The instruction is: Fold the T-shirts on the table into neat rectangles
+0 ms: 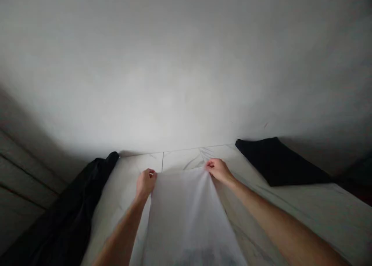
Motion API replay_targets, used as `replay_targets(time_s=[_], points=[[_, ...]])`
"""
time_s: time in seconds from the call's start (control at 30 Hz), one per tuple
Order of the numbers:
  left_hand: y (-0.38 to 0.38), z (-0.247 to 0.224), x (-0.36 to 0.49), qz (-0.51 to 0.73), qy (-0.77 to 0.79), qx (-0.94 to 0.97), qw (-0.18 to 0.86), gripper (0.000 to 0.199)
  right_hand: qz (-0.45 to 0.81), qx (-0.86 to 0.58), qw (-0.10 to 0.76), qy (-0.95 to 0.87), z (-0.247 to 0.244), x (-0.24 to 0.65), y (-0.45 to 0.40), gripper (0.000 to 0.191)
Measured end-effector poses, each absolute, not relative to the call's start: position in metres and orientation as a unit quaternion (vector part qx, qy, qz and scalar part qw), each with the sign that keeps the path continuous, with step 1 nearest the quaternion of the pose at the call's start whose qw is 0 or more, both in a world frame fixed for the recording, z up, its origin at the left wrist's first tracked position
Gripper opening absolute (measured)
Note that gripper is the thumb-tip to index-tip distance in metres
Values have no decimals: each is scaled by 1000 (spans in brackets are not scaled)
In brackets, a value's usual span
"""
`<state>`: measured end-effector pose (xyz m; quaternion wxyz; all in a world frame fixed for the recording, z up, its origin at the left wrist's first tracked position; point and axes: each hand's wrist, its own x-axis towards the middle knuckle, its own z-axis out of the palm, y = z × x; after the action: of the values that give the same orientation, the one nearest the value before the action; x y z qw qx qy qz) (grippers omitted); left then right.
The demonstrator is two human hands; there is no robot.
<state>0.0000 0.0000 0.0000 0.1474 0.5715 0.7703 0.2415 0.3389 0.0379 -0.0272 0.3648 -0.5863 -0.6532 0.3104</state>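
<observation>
White cloth (174,211) | long axis near-to-far | end toward wall (186,83) (corners in hands (145,185))

Marble-look tiled surface (316,209), grey veining. Relative to that, from where I stand: plain pale wall (186,76) behind it; rumpled black cloth (75,204) along its left side; flat black cloth (279,161) on its right, toward its back edge.

- Cloth (177,211): white, with a blurred grey patch (209,256) low in view
- Desk (308,215): white with grey marble-like veins, one thin dark line (162,161)
- Left fabric (72,208): black
- Right fabric (279,161): plain black
- Wall (186,72): pale grey, darker towards the corners, one small reddish mark (266,125)
</observation>
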Motion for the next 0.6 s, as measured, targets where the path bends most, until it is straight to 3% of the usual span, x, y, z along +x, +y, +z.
replay_targets(time_s=[0.2, 0.37, 0.6], points=[[-1, -5, 1, 254, 776, 564, 125, 28, 259, -626, 386, -626, -32, 331, 34, 19], [-5, -7, 4, 261, 775, 566, 103, 30, 303, -632, 345, -624, -30, 332, 35, 25], [-16, 2, 14, 264, 769, 580, 53, 36, 244, -672, 312, -626, -19, 332, 37, 24]])
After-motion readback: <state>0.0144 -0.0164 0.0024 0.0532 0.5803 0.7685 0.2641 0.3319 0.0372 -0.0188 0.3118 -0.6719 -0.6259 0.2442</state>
